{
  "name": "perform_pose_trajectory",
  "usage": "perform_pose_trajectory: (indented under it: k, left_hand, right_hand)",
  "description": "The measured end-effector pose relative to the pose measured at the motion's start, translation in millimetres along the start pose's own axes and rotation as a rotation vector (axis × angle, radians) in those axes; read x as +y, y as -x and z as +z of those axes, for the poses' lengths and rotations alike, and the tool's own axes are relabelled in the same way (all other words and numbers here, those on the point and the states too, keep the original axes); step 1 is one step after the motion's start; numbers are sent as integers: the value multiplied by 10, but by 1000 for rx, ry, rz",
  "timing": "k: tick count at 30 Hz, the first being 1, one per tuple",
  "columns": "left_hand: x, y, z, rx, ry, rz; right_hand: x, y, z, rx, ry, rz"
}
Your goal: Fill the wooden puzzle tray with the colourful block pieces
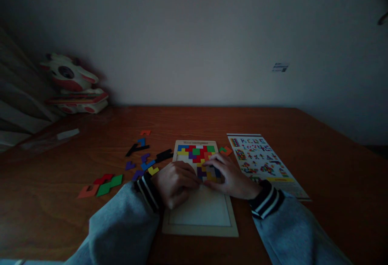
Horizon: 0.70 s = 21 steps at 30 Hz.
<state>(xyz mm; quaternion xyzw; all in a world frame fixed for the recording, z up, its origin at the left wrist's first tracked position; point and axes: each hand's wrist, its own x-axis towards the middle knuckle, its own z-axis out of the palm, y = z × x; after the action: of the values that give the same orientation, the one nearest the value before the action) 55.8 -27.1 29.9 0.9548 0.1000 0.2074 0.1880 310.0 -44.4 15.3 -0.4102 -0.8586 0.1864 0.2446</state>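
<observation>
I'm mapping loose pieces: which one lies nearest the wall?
The orange notched piece, just beyond a blue piece, left of the board; the rest in view lie nearer the person.

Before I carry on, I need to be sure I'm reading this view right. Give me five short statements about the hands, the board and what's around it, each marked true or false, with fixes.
1. The left hand and right hand are both over the board. True.
2. The printed sheet lies left of the board. False: the printed sheet lies to its right.
3. Loose black pieces lie on the left side of the board. True.
4. Colored pieces fill the near end of the board. False: that end is bare; the fitted pieces are farther up.
5. The cow-like toy stands at the right end of the table. False: the cow-like toy is at the far left.
</observation>
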Motion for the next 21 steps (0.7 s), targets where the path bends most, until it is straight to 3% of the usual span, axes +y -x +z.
perform_pose_trajectory:
  k: [21]
  left_hand:
    - [-4, -16, 5, 33, 3, 16]
  right_hand:
    - [-21, -3, -13, -10, -3, 14]
